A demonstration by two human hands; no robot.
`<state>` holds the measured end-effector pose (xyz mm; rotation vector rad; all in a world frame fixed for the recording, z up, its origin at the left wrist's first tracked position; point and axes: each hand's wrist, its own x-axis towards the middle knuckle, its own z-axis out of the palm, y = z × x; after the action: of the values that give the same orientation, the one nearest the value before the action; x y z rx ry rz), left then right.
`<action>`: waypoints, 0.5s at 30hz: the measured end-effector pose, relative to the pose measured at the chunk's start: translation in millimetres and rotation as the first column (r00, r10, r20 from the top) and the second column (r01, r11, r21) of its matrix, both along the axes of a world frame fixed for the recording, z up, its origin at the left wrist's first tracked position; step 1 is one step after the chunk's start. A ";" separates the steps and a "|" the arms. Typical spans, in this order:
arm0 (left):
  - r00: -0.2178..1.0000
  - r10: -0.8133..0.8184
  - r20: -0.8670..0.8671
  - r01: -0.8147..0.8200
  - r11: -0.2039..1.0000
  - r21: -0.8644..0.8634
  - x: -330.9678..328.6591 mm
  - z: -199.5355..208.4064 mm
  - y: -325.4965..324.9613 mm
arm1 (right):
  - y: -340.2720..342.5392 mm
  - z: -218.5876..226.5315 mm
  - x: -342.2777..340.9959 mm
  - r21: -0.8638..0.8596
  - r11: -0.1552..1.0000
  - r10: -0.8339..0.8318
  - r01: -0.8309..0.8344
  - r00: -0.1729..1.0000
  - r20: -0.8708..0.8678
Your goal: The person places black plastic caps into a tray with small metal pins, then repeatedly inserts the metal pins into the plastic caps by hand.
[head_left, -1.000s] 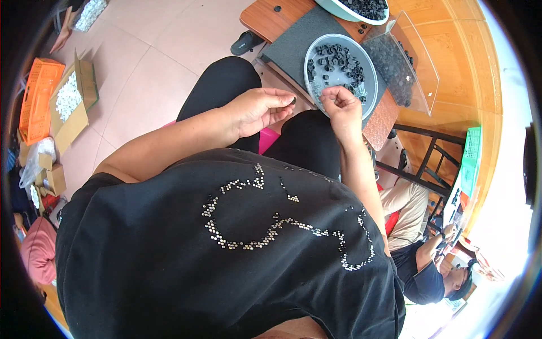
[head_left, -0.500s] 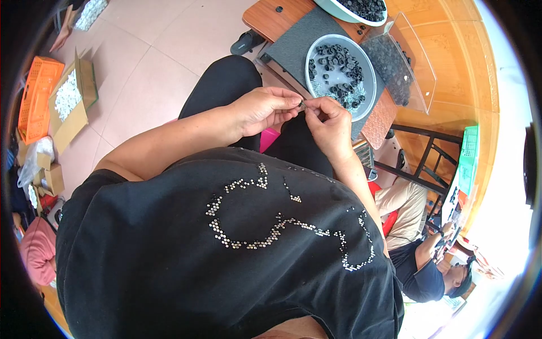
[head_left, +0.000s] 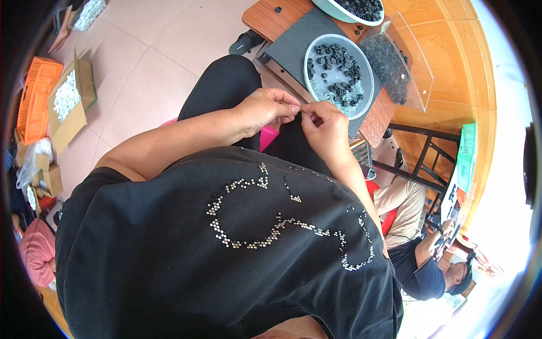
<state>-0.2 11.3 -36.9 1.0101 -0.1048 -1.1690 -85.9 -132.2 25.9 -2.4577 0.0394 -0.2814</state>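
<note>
Above my lap, my left hand [head_left: 267, 111] and my right hand [head_left: 327, 127] meet at the fingertips, thumb and forefinger pinched on each. A small dark part [head_left: 301, 109] shows as a speck where they touch; the fingers hide most of it. Just beyond my right hand stands a round, pale tub [head_left: 368, 93]. Inside it lie several small black ring-like plastic parts [head_left: 337, 56] and a heap of thin silvery pieces [head_left: 344, 97], too fine to name surely.
The tub rests on a dark mat [head_left: 285, 48] over a brown table [head_left: 265, 21]. Behind are a second basin [head_left: 341, 12] of black parts and a clear plastic box [head_left: 418, 73]. A carton [head_left: 72, 116] of white pieces and an orange crate [head_left: 36, 101] sit left. A co-worker [head_left: 420, 265] sits right.
My right hand has shifted slightly left and down, and my left fingers have curled further in. The small dark part, plainer before, is now mostly covered by fingertips.
</note>
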 end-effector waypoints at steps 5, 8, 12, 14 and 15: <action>0.994 0.006 -0.107 -0.013 0.998 -0.064 -0.8 4.6 1.1 | -11.5 -11.4 -0.7 0.364 0.912 -0.106 0.187 0.967 -0.230; 0.994 0.010 -0.112 -0.019 0.997 -0.081 -1.7 6.9 1.5 | -14.3 -14.9 -1.9 0.516 0.823 -0.092 0.237 0.952 -0.291; 0.998 -0.012 -0.057 0.007 0.996 -0.088 -0.7 5.8 0.4 | -14.1 -17.6 -3.1 0.752 0.593 -0.046 0.288 0.944 -0.326; 0.999 -0.030 -0.038 0.026 0.995 -0.099 0.6 4.0 0.4 | -13.9 -19.0 -2.9 0.795 0.530 -0.036 0.296 0.944 -0.327; 0.996 -0.018 -0.086 0.008 0.994 -0.108 1.5 3.7 0.5 | -13.5 -18.6 -2.3 0.780 0.557 -0.029 0.285 0.945 -0.324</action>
<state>1.3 11.8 -33.2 0.8638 -0.1046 -1.2048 -88.2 -145.7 7.4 -1.5109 0.4278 0.0304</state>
